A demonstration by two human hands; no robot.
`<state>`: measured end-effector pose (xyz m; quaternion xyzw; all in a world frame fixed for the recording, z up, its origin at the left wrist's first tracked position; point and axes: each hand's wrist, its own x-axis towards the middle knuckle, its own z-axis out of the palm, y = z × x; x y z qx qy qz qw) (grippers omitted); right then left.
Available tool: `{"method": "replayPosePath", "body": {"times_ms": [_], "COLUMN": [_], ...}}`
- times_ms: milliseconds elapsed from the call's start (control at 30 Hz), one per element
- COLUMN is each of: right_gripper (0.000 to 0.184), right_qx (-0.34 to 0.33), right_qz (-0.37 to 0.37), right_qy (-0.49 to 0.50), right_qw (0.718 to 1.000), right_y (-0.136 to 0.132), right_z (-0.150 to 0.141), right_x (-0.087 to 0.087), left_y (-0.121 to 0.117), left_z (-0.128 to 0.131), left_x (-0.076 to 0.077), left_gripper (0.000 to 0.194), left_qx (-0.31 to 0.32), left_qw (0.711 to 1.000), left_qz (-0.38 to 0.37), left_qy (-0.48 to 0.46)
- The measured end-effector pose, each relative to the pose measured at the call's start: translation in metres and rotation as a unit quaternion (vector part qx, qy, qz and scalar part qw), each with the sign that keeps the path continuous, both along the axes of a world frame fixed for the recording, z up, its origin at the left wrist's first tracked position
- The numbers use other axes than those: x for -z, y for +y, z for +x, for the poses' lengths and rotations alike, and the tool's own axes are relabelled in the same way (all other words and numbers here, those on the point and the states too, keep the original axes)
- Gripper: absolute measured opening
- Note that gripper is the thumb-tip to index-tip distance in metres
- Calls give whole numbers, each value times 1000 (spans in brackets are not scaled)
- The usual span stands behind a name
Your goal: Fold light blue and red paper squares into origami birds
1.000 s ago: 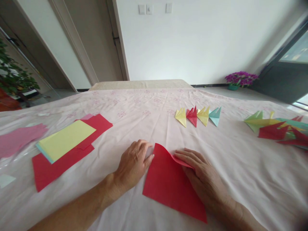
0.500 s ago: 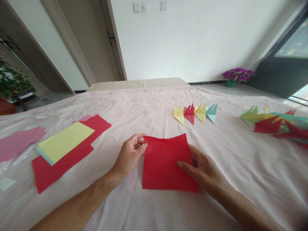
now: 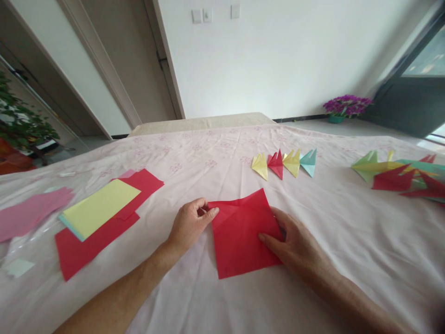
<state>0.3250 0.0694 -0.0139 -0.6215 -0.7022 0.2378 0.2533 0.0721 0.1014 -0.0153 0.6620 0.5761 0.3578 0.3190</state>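
Observation:
A square sheet of red paper (image 3: 239,236) is held between my two hands, over the cloth in front of me. My left hand (image 3: 193,220) pinches its far left corner between thumb and fingers. At the right edge my right hand (image 3: 294,239) grips the sheet, thumb on top and fingers hidden behind it. The sheet's far edge bends slightly and its far right corner points up. Beyond it stands a row of folded paper pieces: a yellow one (image 3: 259,167), a red one (image 3: 276,164), another yellow one (image 3: 292,163) and a light blue one (image 3: 308,163).
On the left lie a yellow sheet (image 3: 100,208) over red sheets (image 3: 78,255), and pink paper (image 3: 33,211). More folded paper pieces (image 3: 392,178) are heaped at the right. A pale flowered tablecloth (image 3: 194,162) covers the table. Purple flowers (image 3: 347,105) stand on the floor beyond.
The red sheet has turned a little anticlockwise, its near left corner shifting right. My left thumb and fingers have closed on the far left corner. The view has shifted slightly.

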Motion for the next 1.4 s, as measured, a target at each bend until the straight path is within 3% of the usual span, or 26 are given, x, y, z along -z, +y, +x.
{"method": "replayPosePath", "body": {"times_ms": [167,300,400,533,767,1033,1233,1400], "right_gripper": [57,60,50,32,42,33,14,8], "right_qx": [6,-10,-42,-125,-204,-231,-249,-249], "right_qz": [-1,1,42,132,214,204,181,173], "right_qy": [-2,0,-28,-78,-145,-189,-212,-225], "right_qw": [1000,1000,998,980,944,932,928,926], "right_y": [0,0,-2,-7,-18,-23,-24,-25], "right_z": [2,4,4,2,-4,-8,-9,-10], "right_x": [5,9,6,-3,-8,-12,-10,-7], "left_y": [6,9,9,7,5,4,-10,-25], "left_z": [-7,-14,-18,-20,-20,-22,-22,-18], "left_x": [4,6,5,1,0,9,5,1], "left_gripper": [15,11,3,10,14,16,24,33], "left_qx": [-4,12,36,67,114,127,152,177], "left_qw": [1000,999,991,972,937,899,882,868], "left_qz": [-8,-2,53,132,262,293,293,337], "left_qy": [-12,37,117,182,202,298,336,320]}}
